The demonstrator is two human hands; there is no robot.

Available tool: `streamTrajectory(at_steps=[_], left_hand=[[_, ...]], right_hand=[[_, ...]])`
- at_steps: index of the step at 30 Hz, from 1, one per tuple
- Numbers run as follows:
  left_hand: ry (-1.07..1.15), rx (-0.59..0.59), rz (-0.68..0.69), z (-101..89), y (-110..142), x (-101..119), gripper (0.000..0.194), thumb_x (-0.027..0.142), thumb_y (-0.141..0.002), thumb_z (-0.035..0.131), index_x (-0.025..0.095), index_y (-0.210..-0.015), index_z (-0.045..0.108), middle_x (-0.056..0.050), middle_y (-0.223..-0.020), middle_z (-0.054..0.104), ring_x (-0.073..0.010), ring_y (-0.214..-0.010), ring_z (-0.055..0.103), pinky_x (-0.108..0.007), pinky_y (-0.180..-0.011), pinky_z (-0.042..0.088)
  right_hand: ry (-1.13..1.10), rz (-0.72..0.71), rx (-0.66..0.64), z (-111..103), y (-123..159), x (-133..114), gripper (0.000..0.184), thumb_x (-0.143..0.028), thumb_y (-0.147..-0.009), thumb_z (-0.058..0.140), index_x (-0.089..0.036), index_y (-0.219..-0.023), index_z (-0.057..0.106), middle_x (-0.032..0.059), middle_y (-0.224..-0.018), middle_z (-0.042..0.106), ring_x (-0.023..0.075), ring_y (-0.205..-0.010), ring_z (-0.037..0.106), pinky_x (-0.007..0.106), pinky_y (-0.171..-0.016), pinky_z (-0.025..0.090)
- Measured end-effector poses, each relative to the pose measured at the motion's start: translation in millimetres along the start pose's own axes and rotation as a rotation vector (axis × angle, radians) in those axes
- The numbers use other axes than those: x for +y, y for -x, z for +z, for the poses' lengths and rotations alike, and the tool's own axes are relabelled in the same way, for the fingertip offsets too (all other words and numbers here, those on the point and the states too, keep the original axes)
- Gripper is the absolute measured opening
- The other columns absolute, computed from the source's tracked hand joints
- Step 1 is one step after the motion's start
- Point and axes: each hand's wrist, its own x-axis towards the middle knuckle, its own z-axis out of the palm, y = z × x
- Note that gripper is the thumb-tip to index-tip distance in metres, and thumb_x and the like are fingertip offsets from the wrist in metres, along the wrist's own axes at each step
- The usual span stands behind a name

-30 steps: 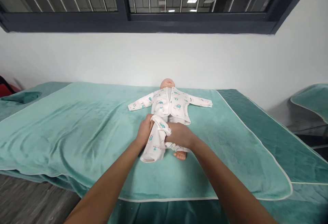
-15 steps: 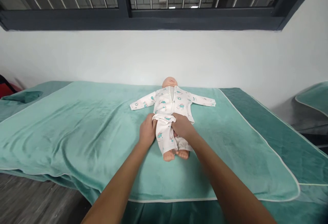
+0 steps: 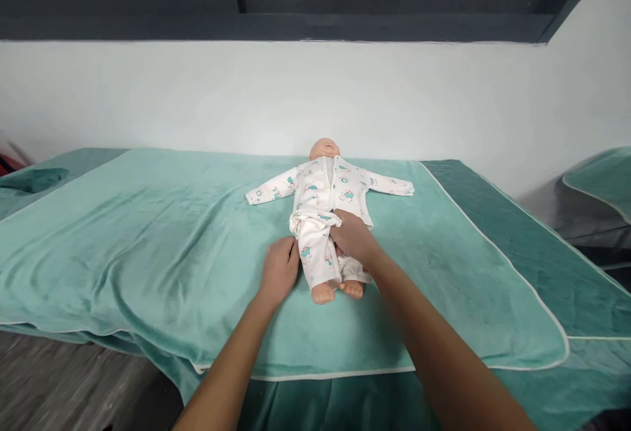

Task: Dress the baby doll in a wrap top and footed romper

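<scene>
A baby doll [image 3: 324,150] lies face up on a teal blanket [image 3: 148,234], head toward the wall. It wears a white printed jacket [image 3: 325,191] with sleeves spread out and matching white printed trousers [image 3: 315,250], with both bare feet showing. My left hand [image 3: 279,270] rests beside the doll's left-side trouser leg, fingers curled against the cloth. My right hand [image 3: 352,237] grips the trousers' waistband near the doll's hip.
The blanket covers a padded table along a white wall beneath a dark-framed barred window. A darker green cover [image 3: 497,221] shows on the right. Another covered table [image 3: 604,178] stands far right. A folded green cloth [image 3: 32,178] lies far left.
The trousers, bunched and hanging off the doll a second ago, are now drawn up both legs to the waist. My left hand has slid down from the waistband to the leg's side.
</scene>
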Motion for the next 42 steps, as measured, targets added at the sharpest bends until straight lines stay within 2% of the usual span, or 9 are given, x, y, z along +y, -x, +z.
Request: streamTrajectory(at_steps=[8, 15, 19, 23, 27, 31, 34, 38, 42], left_hand=[[0.343, 0.132, -0.133, -8.4, -13, 2, 0.03, 0.042, -0.094, 0.045, 0.021, -0.076, 0.058, -0.003, -0.081, 0.065, -0.019, -0.078, 0.056, -0.03, -0.072, 0.041], [0.791, 0.175, -0.148, -27.7, -53, 20, 0.027, 0.042, -0.085, 0.064, 0.019, -0.098, 0.07, -0.006, -0.098, 0.07, -0.0194, -0.093, 0.063, -0.031, -0.083, 0.049], [0.441, -0.077, -0.039, -31.6, -87, 46, 0.021, 0.034, -0.081, 0.068, 0.019, -0.096, 0.07, -0.001, -0.084, 0.066, -0.0155, -0.075, 0.059, -0.028, -0.069, 0.044], [-0.048, -0.257, 0.086, -27.8, -92, 59, 0.036, 0.033, -0.066, 0.084, 0.022, -0.095, 0.066, -0.001, -0.087, 0.061, -0.0166, -0.07, 0.055, -0.027, -0.062, 0.037], [-0.337, -0.24, 0.15, -18.0, -89, 64, 0.033, 0.039, -0.076, 0.077, 0.023, -0.099, 0.06, -0.004, -0.096, 0.062, -0.0183, -0.066, 0.056, -0.028, -0.06, 0.033], [-0.429, -0.126, 0.202, -7.8, -97, 67, 0.009, 0.027, -0.09, 0.058, 0.021, -0.097, 0.059, -0.006, -0.091, 0.063, -0.0227, -0.075, 0.061, -0.029, -0.067, 0.037], [-0.168, 0.022, 0.124, -8.0, -105, 56, 0.012, 0.029, -0.094, 0.051, 0.021, -0.094, 0.06, -0.005, -0.085, 0.063, -0.0226, -0.081, 0.061, -0.03, -0.072, 0.041], [0.539, 0.277, -0.26, -20.3, -111, 12, 0.021, 0.039, -0.09, 0.055, 0.018, -0.091, 0.058, -0.003, -0.087, 0.063, -0.0157, -0.074, 0.058, -0.027, -0.069, 0.045], [0.708, 0.319, -0.505, -41.1, -103, -43, 0.017, 0.034, -0.084, 0.059, 0.018, -0.089, 0.054, 0.003, -0.068, 0.056, -0.0109, -0.054, 0.049, -0.025, -0.056, 0.043]], right_hand=[[0.085, -0.054, 0.098, 1, 23, -2, 0.004, -0.022, -0.081, 0.054, -0.023, -0.085, 0.053, 0.001, -0.082, 0.066, 0.0185, -0.075, 0.059, 0.028, -0.065, 0.039], [-0.431, -0.175, 0.043, -31, 41, -2, 0.03, -0.05, -0.088, 0.061, -0.022, -0.098, 0.06, 0.0002, -0.09, 0.063, 0.0145, -0.079, 0.056, 0.026, -0.069, 0.045], [-0.454, -0.19, 0.332, -38, 27, 2, 0.027, -0.049, -0.091, 0.055, -0.022, -0.091, 0.057, 0.0002, -0.083, 0.06, 0.0137, -0.071, 0.052, 0.026, -0.065, 0.042], [-0.009, -0.201, 0.375, -30, -1, 16, 0.021, -0.037, -0.084, 0.066, -0.022, -0.094, 0.055, 0.0026, -0.094, 0.062, 0.0164, -0.077, 0.054, 0.028, -0.067, 0.04], [0.487, -0.232, 0.276, -16, -20, 18, 0.018, -0.026, -0.086, 0.065, -0.019, -0.098, 0.053, 0.0113, -0.108, 0.061, 0.0249, -0.096, 0.057, 0.03, -0.066, 0.034], [0.531, -0.224, 0.274, -14, -31, 12, 0.009, -0.025, -0.098, 0.046, -0.019, -0.098, 0.052, 0.0115, -0.099, 0.063, 0.0232, -0.086, 0.058, 0.031, -0.065, 0.032], [0.235, -0.186, 0.358, -27, -39, 24, 0.017, -0.036, -0.098, 0.045, -0.022, -0.091, 0.051, 0.0036, -0.081, 0.06, 0.0189, -0.073, 0.055, 0.029, -0.065, 0.035], [-0.234, 0.017, 0.619, -61, -42, 77, 0.02, -0.042, -0.091, 0.05, -0.023, -0.098, 0.051, -0.0018, -0.074, 0.056, 0.0157, -0.06, 0.052, 0.028, -0.06, 0.04], [-0.052, 0.266, 0.749, -91, -28, 140, 0.028, -0.032, -0.082, 0.056, -0.019, -0.107, 0.058, 0.0015, -0.076, 0.061, 0.019, -0.067, 0.056, 0.032, -0.068, 0.043]])
